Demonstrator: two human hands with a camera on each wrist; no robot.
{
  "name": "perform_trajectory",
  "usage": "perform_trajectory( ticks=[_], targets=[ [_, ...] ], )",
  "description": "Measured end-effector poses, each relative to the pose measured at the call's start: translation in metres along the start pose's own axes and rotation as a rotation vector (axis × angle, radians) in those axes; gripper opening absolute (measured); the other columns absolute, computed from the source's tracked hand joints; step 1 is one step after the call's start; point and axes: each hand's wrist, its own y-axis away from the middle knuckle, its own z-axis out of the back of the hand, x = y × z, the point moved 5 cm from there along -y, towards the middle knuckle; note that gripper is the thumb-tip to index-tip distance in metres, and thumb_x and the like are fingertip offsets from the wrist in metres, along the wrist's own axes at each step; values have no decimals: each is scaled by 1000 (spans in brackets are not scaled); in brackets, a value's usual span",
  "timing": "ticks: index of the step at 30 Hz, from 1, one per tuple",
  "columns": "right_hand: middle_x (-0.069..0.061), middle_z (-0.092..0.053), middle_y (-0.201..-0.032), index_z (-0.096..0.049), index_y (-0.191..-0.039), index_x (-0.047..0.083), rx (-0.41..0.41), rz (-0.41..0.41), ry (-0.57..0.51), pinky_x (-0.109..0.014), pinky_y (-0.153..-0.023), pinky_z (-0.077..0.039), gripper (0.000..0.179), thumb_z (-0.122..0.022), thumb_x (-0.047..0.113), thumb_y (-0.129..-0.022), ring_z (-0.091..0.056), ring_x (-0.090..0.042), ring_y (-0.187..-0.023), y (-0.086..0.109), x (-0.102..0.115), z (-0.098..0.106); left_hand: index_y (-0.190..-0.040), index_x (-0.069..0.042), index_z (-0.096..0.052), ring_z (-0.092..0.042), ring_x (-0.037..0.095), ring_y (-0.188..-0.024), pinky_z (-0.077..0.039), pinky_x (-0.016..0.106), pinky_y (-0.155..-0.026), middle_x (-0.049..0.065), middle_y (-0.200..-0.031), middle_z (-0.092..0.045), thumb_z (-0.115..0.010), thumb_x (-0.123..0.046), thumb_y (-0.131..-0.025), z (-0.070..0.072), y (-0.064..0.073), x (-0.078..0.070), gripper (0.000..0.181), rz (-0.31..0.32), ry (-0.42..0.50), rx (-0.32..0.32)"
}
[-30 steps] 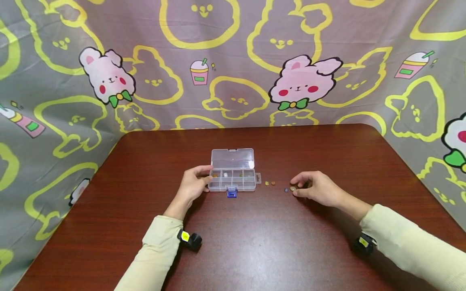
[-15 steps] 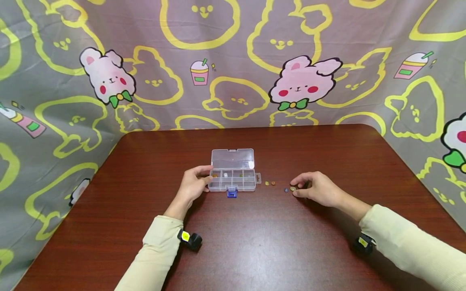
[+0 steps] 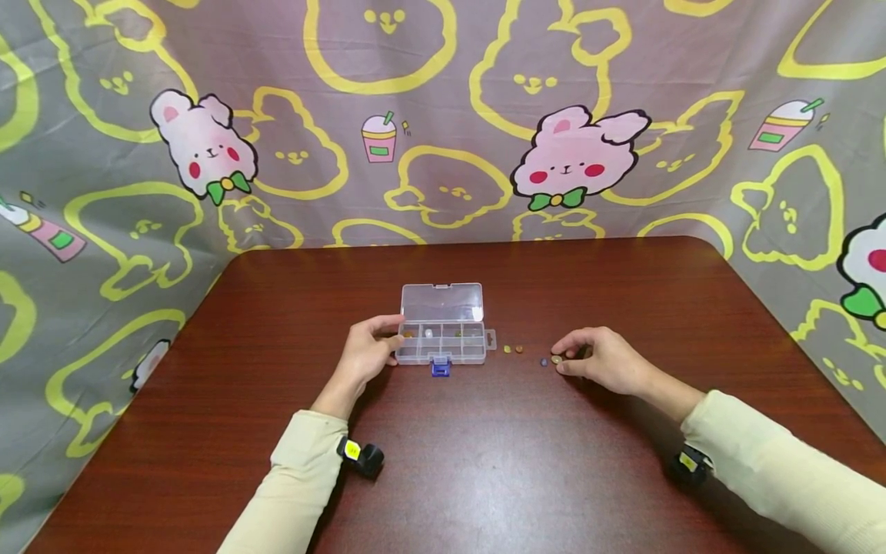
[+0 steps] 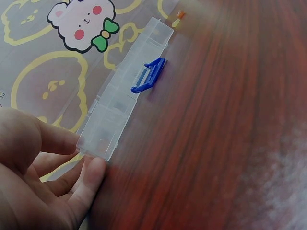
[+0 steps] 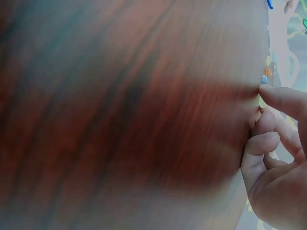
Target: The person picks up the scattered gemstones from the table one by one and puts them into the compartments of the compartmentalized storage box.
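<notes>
A clear plastic compartment box (image 3: pixel 441 350) stands on the table with its lid (image 3: pixel 443 302) raised at the back and a blue latch (image 3: pixel 441 369) hanging at the front. My left hand (image 3: pixel 365 350) grips the box's left end; in the left wrist view the thumb (image 4: pixel 93 172) lies against that end. At the right, my right hand (image 3: pixel 609 362) pinches a small round yellowish piece (image 3: pixel 557 359) at the tabletop between thumb and forefinger. Just left of it lies a small blue piece (image 3: pixel 544 362). The right wrist view shows the thumb (image 5: pixel 283 99) close beside that blue piece (image 5: pixel 265 79).
Between box and right hand lie a small yellow piece (image 3: pixel 507 349) and an orange one (image 3: pixel 519 349). A few small pieces, one of them white (image 3: pixel 429 333), sit in the box's back compartments. A patterned cloth (image 3: pixel 443 185) hangs behind the brown table (image 3: pixel 484 462).
</notes>
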Motion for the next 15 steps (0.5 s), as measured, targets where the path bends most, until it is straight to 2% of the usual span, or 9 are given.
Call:
perform_trajectory(
  ticks=[15],
  targets=[
    [1, -63, -84, -76, -94, 10, -16, 19, 36, -24, -57, -43, 12, -82, 9, -83, -53, -15, -70, 0, 4, 2, -126, 7, -65, -60, 15, -68, -52, 21, -51, 28, -118, -64, -62, 9, -90, 0, 0, -1, 36, 0, 0, 3]
  ],
)
